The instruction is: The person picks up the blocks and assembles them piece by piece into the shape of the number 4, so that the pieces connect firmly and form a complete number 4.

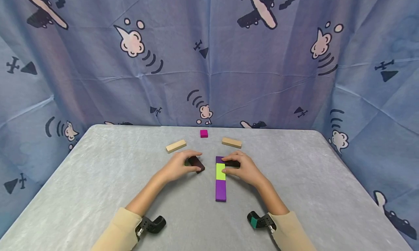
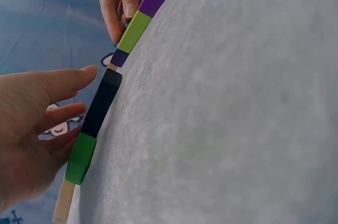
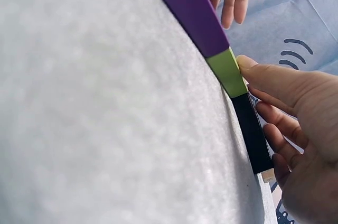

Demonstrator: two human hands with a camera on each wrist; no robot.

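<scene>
My left hand (image 1: pixel 179 166) curves round a dark brown block (image 1: pixel 197 164), thumb at the near side and index finger at the far end. In the left wrist view, a gap shows between the thumb tip and this dark block (image 2: pixel 103 102). A green block (image 2: pixel 82 158) lies beside it, hidden in the head view. My right hand (image 1: pixel 244 168) spans a black block (image 1: pixel 233 163), its thumb tip at the edge of a lime block (image 1: pixel 220 171). The index fingertip reaches a small visible purple part (image 1: pixel 219 159). A purple block (image 1: pixel 220 191) adjoins the lime one's near end.
Farther back lie two pale wooden blocks, one left (image 1: pixel 176 146) and one right (image 1: pixel 231 142). Near the far table edge stands a magenta block (image 1: pixel 204 134). A grey cloth covers the table (image 1: pixel 98 182); behind hangs a blue printed curtain (image 1: pixel 183 54).
</scene>
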